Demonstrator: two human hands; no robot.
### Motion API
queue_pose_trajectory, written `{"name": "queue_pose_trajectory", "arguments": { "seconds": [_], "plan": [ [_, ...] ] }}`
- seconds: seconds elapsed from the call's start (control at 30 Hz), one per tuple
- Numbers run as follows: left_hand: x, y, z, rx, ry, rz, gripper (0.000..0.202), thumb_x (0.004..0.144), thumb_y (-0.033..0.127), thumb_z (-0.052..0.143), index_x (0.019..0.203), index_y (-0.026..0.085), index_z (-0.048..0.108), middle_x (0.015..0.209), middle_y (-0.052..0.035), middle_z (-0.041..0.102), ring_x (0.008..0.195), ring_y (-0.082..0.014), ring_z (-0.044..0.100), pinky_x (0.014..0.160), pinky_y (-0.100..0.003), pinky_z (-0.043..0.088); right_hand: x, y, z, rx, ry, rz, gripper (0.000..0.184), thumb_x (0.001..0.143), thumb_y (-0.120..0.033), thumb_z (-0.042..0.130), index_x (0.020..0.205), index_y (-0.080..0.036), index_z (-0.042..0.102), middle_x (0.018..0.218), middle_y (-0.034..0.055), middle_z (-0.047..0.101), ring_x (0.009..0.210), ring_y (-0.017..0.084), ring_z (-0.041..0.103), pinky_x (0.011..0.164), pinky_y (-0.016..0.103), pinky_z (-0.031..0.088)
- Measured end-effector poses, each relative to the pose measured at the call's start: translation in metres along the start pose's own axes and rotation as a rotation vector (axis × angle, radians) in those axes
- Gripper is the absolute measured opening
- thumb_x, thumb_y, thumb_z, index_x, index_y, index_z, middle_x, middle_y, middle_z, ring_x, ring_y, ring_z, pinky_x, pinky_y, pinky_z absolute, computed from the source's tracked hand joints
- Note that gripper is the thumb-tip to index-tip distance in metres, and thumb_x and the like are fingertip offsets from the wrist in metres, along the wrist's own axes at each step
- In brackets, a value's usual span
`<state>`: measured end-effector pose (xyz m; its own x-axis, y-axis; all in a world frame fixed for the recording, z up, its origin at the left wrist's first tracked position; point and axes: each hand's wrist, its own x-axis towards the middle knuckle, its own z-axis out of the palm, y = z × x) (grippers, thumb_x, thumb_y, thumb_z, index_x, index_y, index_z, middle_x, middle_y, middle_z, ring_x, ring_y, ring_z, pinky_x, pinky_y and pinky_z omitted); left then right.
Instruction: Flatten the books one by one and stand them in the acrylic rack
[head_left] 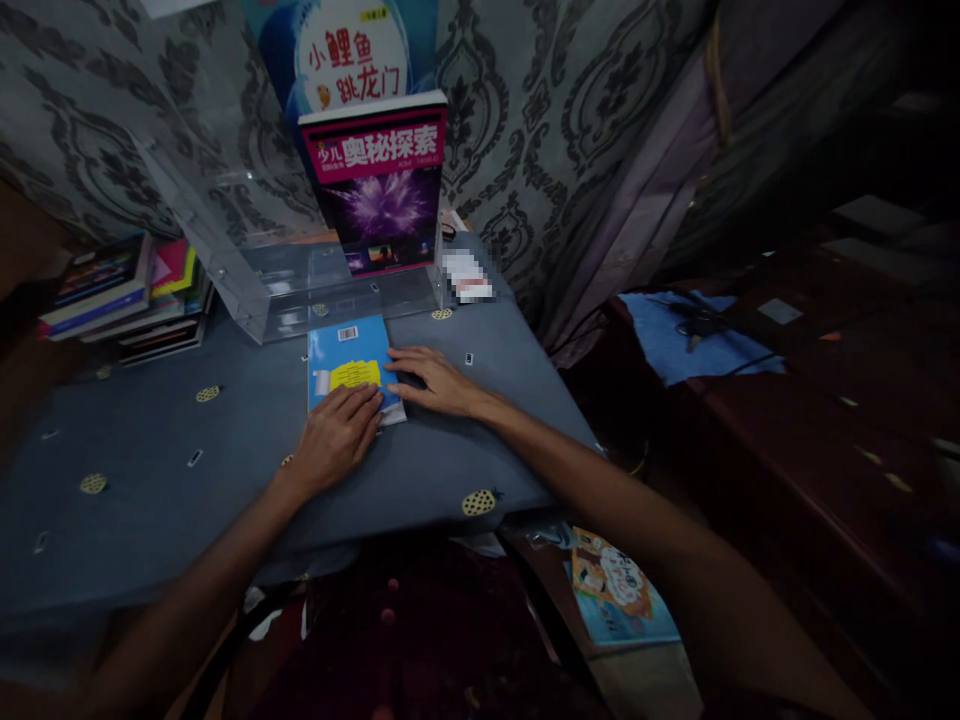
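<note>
A blue book (346, 355) with a yellow label and a barcode lies back cover up on the grey-blue tablecloth (150, 450). My left hand (339, 434) rests flat on its near edge, fingers stretched over the cover. At the book's right edge lies my right hand (435, 380), fingers extended and touching the side. Behind the book a magenta and purple book (380, 185) stands upright inside a clear acrylic stand (247, 270).
A stack of books (124, 295) lies at the back left of the table. A patterned curtain hangs behind. To the right stands a dark wooden cabinet with a blue cloth (690, 335). A colourful book (619, 590) lies below the table's edge.
</note>
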<state>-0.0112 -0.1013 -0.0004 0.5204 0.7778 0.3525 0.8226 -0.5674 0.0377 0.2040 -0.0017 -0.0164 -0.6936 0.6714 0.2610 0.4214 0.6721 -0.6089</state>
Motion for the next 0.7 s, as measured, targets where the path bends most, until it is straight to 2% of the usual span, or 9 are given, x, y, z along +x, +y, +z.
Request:
{"name": "queue_pose_trajectory", "arguments": {
  "seconds": [0.1,0.2,0.33,0.47,0.6,0.7],
  "plan": [
    [-0.002,-0.001,0.003,0.024,0.029,0.036,0.036,0.104,0.029,0.044,0.127,0.013,0.066,0.128,-0.0156,0.070,0.119,-0.0289,0.064,0.104,-0.049,0.053,0.000,-0.001,-0.002,-0.013,-0.041,0.005,0.059,0.094,-0.058,0.061,0.136,-0.016,0.063,0.152,0.0164,0.053,0.143,0.031,0.046,0.119,0.054,0.034],
    [-0.004,0.000,0.005,0.022,0.029,0.041,0.037,0.104,0.031,0.046,0.130,0.013,0.064,0.130,-0.0163,0.068,0.122,-0.0303,0.062,0.107,-0.051,0.051,0.000,0.001,-0.005,-0.028,-0.092,0.010,0.071,0.086,-0.065,0.068,0.141,-0.021,0.060,0.157,0.0142,0.048,0.145,0.033,0.043,0.120,0.057,0.033],
    [-0.005,0.001,0.005,0.010,0.012,0.038,0.038,0.104,0.033,0.047,0.135,0.015,0.060,0.135,-0.0160,0.065,0.125,-0.0304,0.060,0.110,-0.052,0.048,-0.001,0.004,-0.007,-0.054,-0.151,-0.016,0.085,0.078,-0.067,0.075,0.148,-0.024,0.051,0.161,0.0130,0.042,0.148,0.035,0.038,0.121,0.058,0.031],
    [-0.009,0.002,0.004,-0.001,-0.021,0.037,0.040,0.103,0.032,0.049,0.138,0.016,0.058,0.140,-0.0162,0.061,0.131,-0.0313,0.056,0.113,-0.054,0.045,-0.004,0.005,-0.007,-0.097,-0.188,-0.028,0.093,0.077,-0.066,0.077,0.153,-0.025,0.044,0.164,0.0131,0.036,0.151,0.034,0.033,0.122,0.058,0.029],
    [-0.014,0.004,0.004,0.036,-0.048,0.086,0.038,0.105,0.031,0.045,0.140,0.024,0.058,0.145,-0.0110,0.059,0.137,-0.0308,0.051,0.115,-0.057,0.042,-0.005,0.006,-0.006,-0.106,-0.210,-0.022,0.097,0.076,-0.067,0.077,0.156,-0.025,0.040,0.166,0.0129,0.032,0.152,0.034,0.030,0.123,0.057,0.027],
    [-0.017,0.005,0.003,0.066,-0.072,0.105,0.040,0.106,0.033,0.043,0.144,0.025,0.054,0.149,-0.0096,0.056,0.140,-0.0296,0.049,0.117,-0.056,0.039,-0.005,0.008,-0.004,-0.104,-0.206,-0.028,0.097,0.077,-0.068,0.076,0.157,-0.026,0.039,0.166,0.0127,0.032,0.152,0.034,0.030,0.123,0.058,0.027]
  ]
}}
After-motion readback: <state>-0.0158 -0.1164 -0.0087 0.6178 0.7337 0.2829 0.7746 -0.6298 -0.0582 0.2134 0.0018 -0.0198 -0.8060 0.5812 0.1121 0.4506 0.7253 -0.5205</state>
